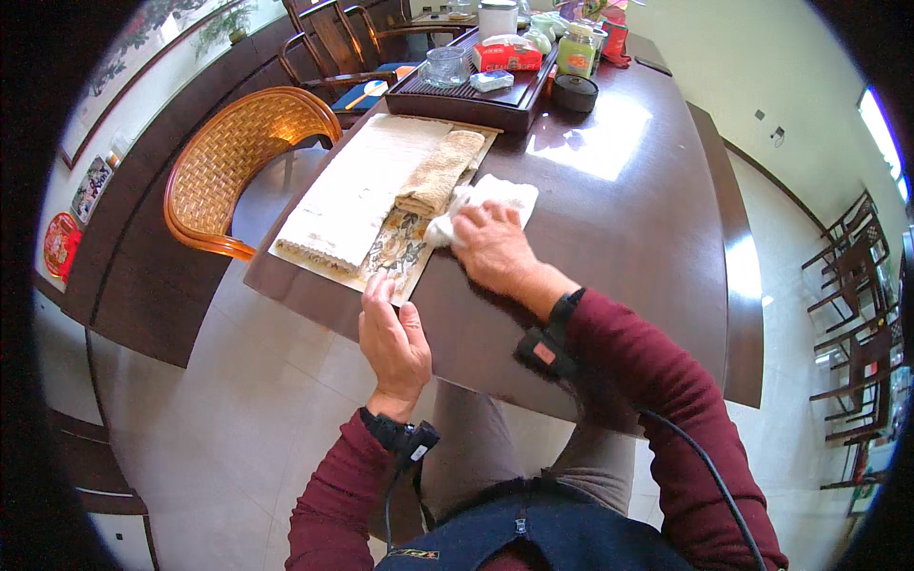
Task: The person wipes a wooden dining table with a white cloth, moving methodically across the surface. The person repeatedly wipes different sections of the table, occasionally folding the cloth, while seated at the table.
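Note:
My right hand (496, 246) presses down on a crumpled white cloth (510, 194) that lies on the dark wooden table (607, 278). Just left of that cloth, a folded beige towel (439, 171) rests on a floral-patterned mat (400, 246). A white, scallop-edged cloth (364, 189) is spread flat over the mat's left part. My left hand (393, 346) is empty at the mat's near corner, its thumb apart from the fingers. Whether its fingertips touch the mat is hard to tell.
Farther back stands a dark tea tray (464, 110) with a glass bowl (446, 68) and a red tissue pack (507, 56). Beside it are a round black container (575, 93) and a green-labelled jar (577, 51). A woven-back chair (246, 150) stands to the left.

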A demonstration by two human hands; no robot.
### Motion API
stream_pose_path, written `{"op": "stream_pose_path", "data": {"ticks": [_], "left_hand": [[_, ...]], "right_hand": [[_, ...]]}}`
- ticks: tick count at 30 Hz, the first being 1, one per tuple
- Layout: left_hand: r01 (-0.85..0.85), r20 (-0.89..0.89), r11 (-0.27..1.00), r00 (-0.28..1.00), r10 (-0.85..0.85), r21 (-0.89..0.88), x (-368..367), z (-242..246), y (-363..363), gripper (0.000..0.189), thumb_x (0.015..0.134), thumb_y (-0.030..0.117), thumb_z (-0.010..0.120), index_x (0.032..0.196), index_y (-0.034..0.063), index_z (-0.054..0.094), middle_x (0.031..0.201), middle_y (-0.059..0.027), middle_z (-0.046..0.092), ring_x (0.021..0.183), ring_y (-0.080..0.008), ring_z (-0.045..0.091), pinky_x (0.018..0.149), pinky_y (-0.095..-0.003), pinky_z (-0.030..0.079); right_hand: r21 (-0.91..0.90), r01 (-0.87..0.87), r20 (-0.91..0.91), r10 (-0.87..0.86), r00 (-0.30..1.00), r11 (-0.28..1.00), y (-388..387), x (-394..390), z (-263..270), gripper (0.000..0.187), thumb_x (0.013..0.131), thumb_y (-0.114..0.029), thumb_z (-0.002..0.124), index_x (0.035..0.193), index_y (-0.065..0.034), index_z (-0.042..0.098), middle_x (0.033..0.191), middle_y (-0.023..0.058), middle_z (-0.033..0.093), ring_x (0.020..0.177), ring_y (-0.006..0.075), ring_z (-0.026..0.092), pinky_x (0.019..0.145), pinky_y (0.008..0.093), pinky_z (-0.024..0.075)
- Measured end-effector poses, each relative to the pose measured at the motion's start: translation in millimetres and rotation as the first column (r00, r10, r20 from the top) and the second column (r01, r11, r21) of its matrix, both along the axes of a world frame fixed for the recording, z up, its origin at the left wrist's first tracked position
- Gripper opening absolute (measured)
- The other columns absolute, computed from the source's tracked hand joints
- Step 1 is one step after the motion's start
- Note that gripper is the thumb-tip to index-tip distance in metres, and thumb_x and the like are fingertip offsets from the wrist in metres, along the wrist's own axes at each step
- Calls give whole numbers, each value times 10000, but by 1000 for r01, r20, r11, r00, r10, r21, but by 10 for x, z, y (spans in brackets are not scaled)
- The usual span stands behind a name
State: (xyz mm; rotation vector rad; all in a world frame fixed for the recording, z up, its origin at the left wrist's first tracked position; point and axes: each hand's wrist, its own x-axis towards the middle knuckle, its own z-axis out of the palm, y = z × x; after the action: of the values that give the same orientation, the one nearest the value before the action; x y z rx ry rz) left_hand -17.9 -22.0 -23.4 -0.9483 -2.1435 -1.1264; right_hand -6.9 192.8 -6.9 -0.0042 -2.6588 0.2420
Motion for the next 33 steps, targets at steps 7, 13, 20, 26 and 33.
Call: {"op": "stream_pose_path", "data": {"ticks": [7, 13, 20, 26, 33], "left_hand": [[103, 218, 936, 959, -184, 335, -78, -174, -18, 549, 1091, 437, 355, 1308, -53, 473, 1230, -214, 619, 1102, -314, 651, 955, -398, 504], [80, 171, 984, 979, -107, 160, -166, -242, -41, 401, 1083, 300, 438, 1263, -41, 547, 1162, -199, 682, 1096, -313, 665, 947, -398, 511], [3, -37, 987, 999, -9, -159, -149, -202, -101, 345, 1026, 239, 551, 1282, 8, 544, 1180, -185, 652, 1099, -371, 612, 939, -461, 463], [-41, -109, 962, 994, 12, -270, -133, -171, -92, 358, 997, 203, 558, 1303, 18, 545, 1209, -177, 639, 1131, -361, 603, 984, -464, 445], [-47, -102, 931, 995, 11, -362, -105, -124, -126, 375, 987, 187, 547, 1325, 26, 528, 1291, -159, 601, 1191, -345, 568, 1025, -459, 420]], "right_hand": [[-25, -284, -14, 284, 959, 959, -605, 753, 50, 329, 806, -227, 615, 1095, -70, 596, 1198, 96, 544, 1167, 322, 490, 994, 472, 390], [-106, -417, 117, 428, 896, 902, -512, 1647, 103, 460, 805, -192, 671, 1248, -112, 575, 1298, 65, 517, 1253, 302, 442, 1063, 485, 353], [-99, -71, 279, 96, 956, 993, -122, 3475, 193, 611, 770, -168, 750, 1351, -193, 565, 1400, 20, 510, 1342, 292, 410, 1097, 477, 327], [-15, 356, 215, -345, 914, 934, 51, 4263, 225, 475, 864, -322, 732, 1303, -194, 606, 1349, 38, 558, 1341, 311, 410, 1096, 483, 285], [-100, 562, 131, -549, 826, 821, 546, 3941, 74, 440, 940, -267, 643, 1356, -131, 594, 1515, 142, 471, 1479, 470, 242, 1176, 580, 198]]}}
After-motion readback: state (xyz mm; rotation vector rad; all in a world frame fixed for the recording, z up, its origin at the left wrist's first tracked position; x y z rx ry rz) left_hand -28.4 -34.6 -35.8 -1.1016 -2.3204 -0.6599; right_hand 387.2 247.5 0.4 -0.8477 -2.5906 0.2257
